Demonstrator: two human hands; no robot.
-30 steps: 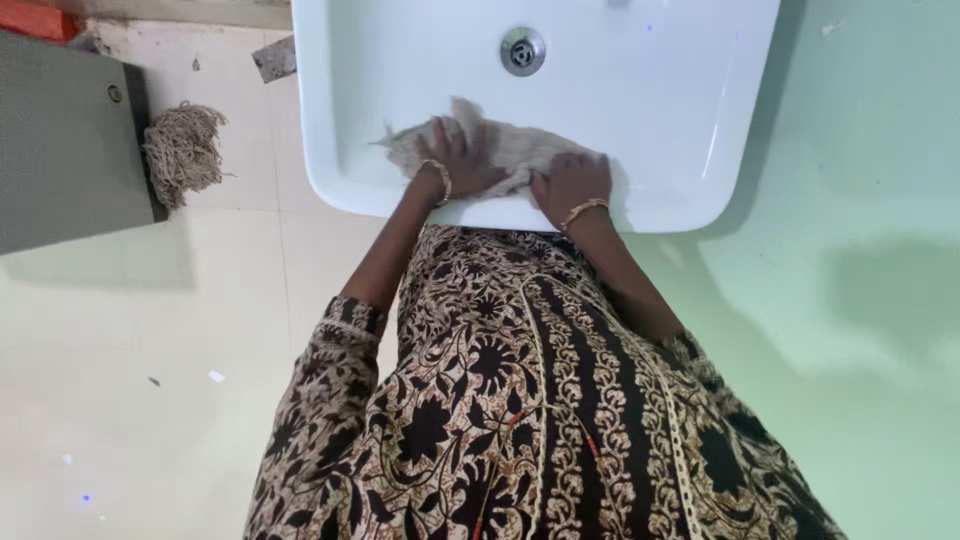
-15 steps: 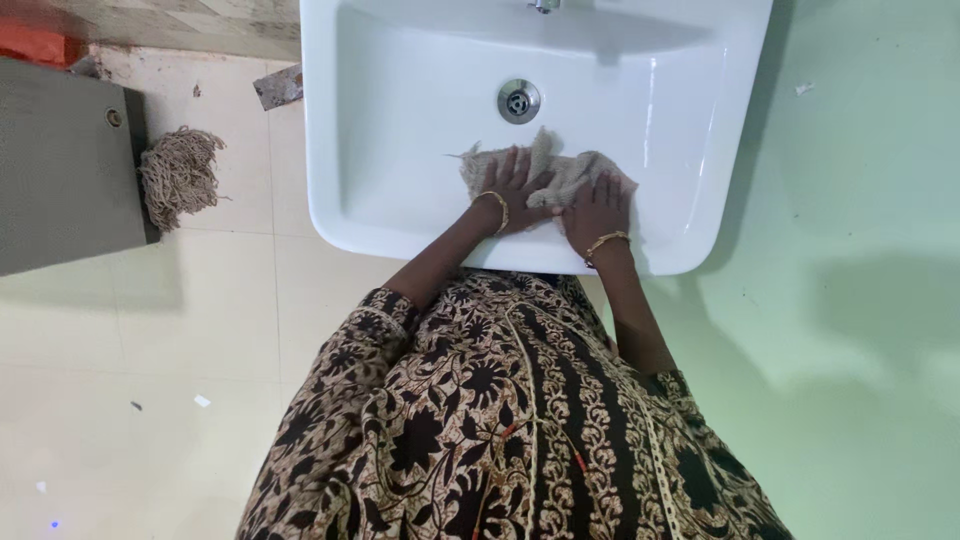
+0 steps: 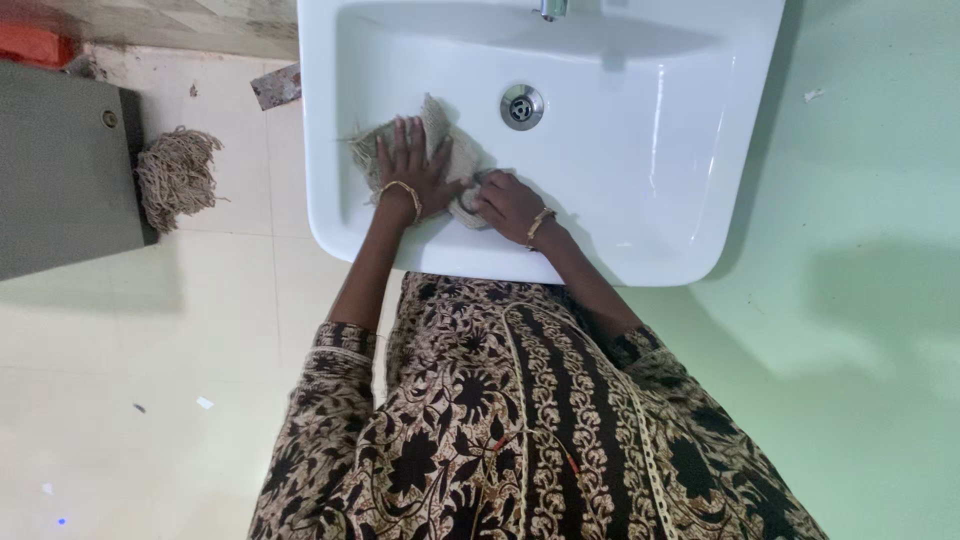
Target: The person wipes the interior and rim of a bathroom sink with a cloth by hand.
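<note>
Nearest the viewer, a person in a dark garment (image 3: 520, 430) patterned with cream floral bands stands over a pale tiled floor (image 3: 150, 350), both forearms reaching forward into a white rectangular sink (image 3: 640, 190).

The left hand (image 3: 412, 165), a thin gold bangle at its wrist, lies flat with fingers spread on a beige, coarse-woven cloth (image 3: 440, 130); its grip is wide, pressing the cloth down rather than closing around it. The right hand (image 3: 508, 203), also wearing a bangle, rests just beside the left, its fingers curled over the cloth's near edge; the grip is narrow and pinches a bunched fold of the fabric.

The cloth lies crumpled on the basin floor in the left half of the sink, touching the sloped inner wall on that side. A frayed corner points toward the far rim.

Beyond the hands, near the cloth but apart from it, sits the round metal drain (image 3: 522, 106). At the far edge of the basin the base of a metal tap (image 3: 553, 8) is just visible.

To the left of the sink, on the floor, a tan string mop head (image 3: 176, 175) rests against a grey box (image 3: 60, 165). A small scrap of debris (image 3: 274, 85) lies between mop and sink. A pale green wall surface (image 3: 870, 250) fills the right side.
</note>
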